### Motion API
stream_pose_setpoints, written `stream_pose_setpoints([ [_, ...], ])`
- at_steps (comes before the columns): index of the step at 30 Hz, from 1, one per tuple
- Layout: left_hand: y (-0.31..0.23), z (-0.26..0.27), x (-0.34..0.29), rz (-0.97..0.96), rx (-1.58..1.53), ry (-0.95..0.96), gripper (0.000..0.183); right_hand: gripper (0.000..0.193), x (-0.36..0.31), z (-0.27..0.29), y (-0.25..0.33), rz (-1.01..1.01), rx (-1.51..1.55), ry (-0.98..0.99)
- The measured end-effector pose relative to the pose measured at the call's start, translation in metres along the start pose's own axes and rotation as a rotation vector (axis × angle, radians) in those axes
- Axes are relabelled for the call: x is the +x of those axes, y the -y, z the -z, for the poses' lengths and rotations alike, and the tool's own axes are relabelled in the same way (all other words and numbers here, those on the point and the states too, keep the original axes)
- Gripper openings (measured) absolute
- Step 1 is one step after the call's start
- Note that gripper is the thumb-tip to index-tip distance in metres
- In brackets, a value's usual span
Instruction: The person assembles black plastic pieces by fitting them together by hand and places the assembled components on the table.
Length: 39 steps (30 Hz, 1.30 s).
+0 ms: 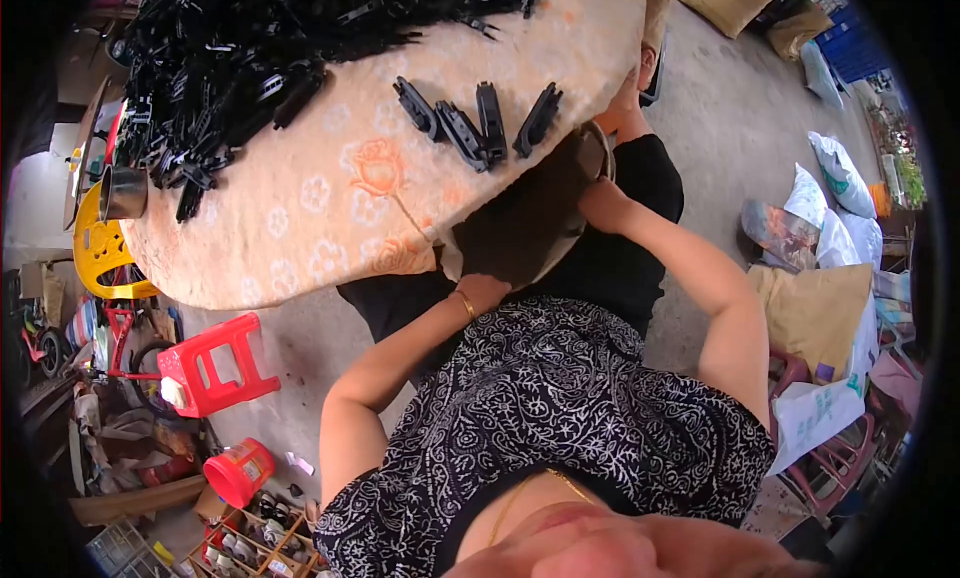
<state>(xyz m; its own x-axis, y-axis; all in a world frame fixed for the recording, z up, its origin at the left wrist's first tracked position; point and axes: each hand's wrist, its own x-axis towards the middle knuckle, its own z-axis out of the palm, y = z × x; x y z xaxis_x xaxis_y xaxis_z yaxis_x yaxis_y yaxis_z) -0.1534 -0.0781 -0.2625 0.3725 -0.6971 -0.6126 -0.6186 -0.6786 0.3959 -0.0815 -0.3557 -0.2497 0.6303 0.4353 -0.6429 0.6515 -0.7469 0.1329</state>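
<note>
Black parts on floral tablecloth, red stool to left.

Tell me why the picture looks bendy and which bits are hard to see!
Head view: the fisheye lens bends edges and leaves black corners; head view: the heap of black parts blends into dark clumps; head view: the brown thing between the left hand and right hand is dark, showing little detail.

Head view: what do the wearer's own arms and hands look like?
Left hand: no glove visible, thin gold-coloured bracelet at the wrist. Right hand: no glove or bracelet visible. Arms bare below short sleeves, black with a white swirling pattern. Fingers mostly hidden.
</note>
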Motion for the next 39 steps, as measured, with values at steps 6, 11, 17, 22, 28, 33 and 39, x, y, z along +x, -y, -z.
stream_pose_setpoints([
  [6,0.016,-0.025,0.032,-0.137,-0.128,-0.008,0.028,0.043,-0.058,0.077,0.007,0.266,0.551,-0.107],
  [11,-0.004,-0.003,0.025,-0.144,-0.084,-0.058,0.03,0.017,-0.128,0.184,0.007,0.352,1.141,-0.961],
  [17,-0.058,0.102,-0.065,-0.462,-0.278,-0.243,0.042,0.068,-0.077,0.242,0.011,0.35,0.395,-1.213],
  [22,-0.047,0.184,-0.165,-0.606,-0.569,-0.357,0.037,0.058,-0.042,0.253,0.018,0.483,0.306,-1.003],
  [28,0.08,0.201,-0.258,0.377,0.163,-1.542,0.04,0.044,-0.08,0.207,0.026,0.58,0.46,-1.062],
  [33,0.216,0.17,-0.27,0.829,0.003,-1.418,0.097,0.041,-0.092,0.164,0.05,0.581,0.236,-1.18],
  [39,0.171,0.212,-0.21,0.866,-0.112,-1.403,0.099,0.028,-0.095,0.15,0.044,0.645,0.267,-1.19],
])
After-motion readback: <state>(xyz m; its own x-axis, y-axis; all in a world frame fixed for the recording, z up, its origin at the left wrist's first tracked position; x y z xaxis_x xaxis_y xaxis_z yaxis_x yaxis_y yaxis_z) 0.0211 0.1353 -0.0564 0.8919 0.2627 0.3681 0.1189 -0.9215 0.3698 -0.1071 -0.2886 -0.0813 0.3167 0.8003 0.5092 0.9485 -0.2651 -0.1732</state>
